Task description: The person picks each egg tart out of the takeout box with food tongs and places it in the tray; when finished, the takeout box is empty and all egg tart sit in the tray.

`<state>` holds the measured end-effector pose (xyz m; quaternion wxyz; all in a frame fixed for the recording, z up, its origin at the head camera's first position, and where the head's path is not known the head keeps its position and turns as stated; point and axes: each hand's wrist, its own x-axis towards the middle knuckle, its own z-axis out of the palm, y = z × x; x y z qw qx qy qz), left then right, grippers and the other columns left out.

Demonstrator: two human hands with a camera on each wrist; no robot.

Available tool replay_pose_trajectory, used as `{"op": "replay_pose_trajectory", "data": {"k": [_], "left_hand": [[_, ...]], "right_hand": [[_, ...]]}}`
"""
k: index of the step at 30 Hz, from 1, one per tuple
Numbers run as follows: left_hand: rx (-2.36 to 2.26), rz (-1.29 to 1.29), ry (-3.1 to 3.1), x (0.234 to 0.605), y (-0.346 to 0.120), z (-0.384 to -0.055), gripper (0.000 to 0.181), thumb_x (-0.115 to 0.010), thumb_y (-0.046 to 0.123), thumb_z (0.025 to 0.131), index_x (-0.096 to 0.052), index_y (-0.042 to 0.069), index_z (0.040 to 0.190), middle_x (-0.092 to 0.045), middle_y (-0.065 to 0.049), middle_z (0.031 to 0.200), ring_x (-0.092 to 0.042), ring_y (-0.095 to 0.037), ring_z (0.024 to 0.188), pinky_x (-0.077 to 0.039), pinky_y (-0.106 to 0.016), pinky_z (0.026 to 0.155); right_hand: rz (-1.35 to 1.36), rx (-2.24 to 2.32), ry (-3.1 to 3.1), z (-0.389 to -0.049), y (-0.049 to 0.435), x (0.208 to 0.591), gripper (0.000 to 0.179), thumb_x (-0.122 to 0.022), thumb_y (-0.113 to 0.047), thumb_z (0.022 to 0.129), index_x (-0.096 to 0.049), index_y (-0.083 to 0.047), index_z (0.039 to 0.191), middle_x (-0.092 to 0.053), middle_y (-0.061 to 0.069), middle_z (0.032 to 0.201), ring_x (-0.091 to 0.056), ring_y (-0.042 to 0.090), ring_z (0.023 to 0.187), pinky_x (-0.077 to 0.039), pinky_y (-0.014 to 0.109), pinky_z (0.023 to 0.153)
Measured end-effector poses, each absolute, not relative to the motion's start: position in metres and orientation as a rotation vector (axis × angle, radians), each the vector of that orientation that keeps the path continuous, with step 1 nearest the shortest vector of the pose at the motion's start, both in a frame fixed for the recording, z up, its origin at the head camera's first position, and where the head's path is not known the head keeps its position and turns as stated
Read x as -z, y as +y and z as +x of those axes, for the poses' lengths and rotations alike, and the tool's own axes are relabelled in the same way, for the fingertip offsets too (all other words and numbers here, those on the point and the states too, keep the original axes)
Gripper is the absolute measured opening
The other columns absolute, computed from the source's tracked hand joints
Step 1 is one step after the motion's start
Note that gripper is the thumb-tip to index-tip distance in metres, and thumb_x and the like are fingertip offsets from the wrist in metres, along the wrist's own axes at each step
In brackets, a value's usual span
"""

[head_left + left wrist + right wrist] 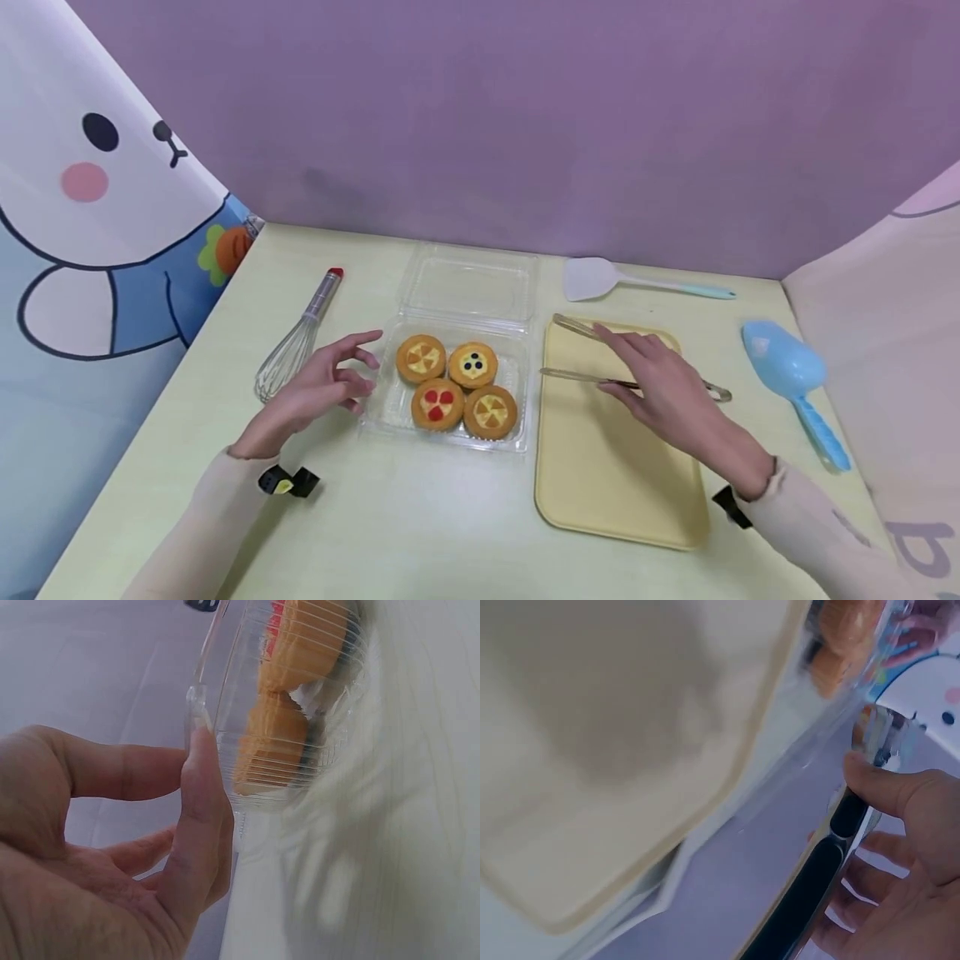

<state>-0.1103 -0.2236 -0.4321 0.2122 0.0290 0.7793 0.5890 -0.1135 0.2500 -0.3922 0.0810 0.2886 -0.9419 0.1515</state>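
Fingers (pixel 628 348) of right hand (pixel 671 390) around the tongs (pixel 588 377)

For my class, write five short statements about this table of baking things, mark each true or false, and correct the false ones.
1. The right grip holds the tongs. True.
2. The clear box contains four tarts. True.
3. The lid is closed. False: the lid is open.
4. The scoop is red. False: the scoop is blue.
5. The whisk lies left of the clear box. True.
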Motion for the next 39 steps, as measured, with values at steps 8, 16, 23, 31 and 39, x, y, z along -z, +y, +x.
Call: {"op": "replay_pose_trajectory", "data": {"k": [8, 16, 23, 31, 39], "left_hand": [[-1.629, 0.068, 2.167, 0.431, -0.223, -0.111, 0.086, -0.056, -0.012, 0.087, -0.027, 0.008, 0.165, -0.048, -0.028, 0.131, -0.067, -0.026, 0.087, -0.064, -0.032, 0.065], [-1.617, 0.061, 2.178, 0.431, -0.22, -0.111, 0.085, -0.055, -0.014, 0.087, -0.027, 0.007, 0.164, -0.048, -0.029, 0.131, -0.067, -0.028, 0.087, -0.064, -0.031, 0.064], [-1.612, 0.052, 2.184, 0.428, -0.22, -0.11, 0.086, -0.054, -0.015, 0.086, -0.027, 0.007, 0.165, -0.047, -0.03, 0.132, -0.066, -0.029, 0.091, -0.064, -0.031, 0.065], [-1.598, 0.043, 2.195, 0.43, -0.221, -0.11, 0.085, -0.054, -0.013, 0.087, -0.028, 0.008, 0.165, -0.048, -0.028, 0.133, -0.067, -0.03, 0.094, -0.065, -0.033, 0.066], [-1.592, 0.035, 2.195, 0.431, -0.22, -0.11, 0.085, -0.054, -0.013, 0.086, -0.028, 0.009, 0.165, -0.048, -0.028, 0.133, -0.066, -0.033, 0.097, -0.065, -0.032, 0.066]], "right_hand": [[1.194, -0.294, -2.778, -0.132, 0.195, 0.379, 0.08, -0.085, -0.021, 0.086, -0.048, -0.016, 0.157, -0.069, 0.01, 0.133, -0.065, 0.033, 0.12, -0.058, 0.053, 0.094], [1.536, -0.037, -2.703, -0.147, 0.148, 0.367, 0.079, -0.083, -0.02, 0.088, -0.046, -0.027, 0.158, -0.067, 0.002, 0.138, -0.06, 0.027, 0.128, -0.055, 0.05, 0.105], [1.721, 0.167, -2.601, -0.157, 0.116, 0.357, 0.077, -0.08, -0.012, 0.09, -0.047, -0.03, 0.157, -0.065, -0.001, 0.14, -0.059, 0.024, 0.131, -0.048, 0.047, 0.115], [1.83, 0.4, -2.463, -0.161, 0.088, 0.359, 0.065, -0.064, -0.001, 0.1, -0.049, -0.032, 0.155, -0.064, -0.001, 0.14, -0.057, 0.021, 0.13, -0.044, 0.043, 0.119], [1.87, 0.513, -2.449, -0.164, 0.074, 0.359, 0.069, -0.073, -0.009, 0.097, -0.047, -0.034, 0.156, -0.062, 0.0, 0.144, -0.056, 0.021, 0.136, -0.036, 0.048, 0.127]]}}
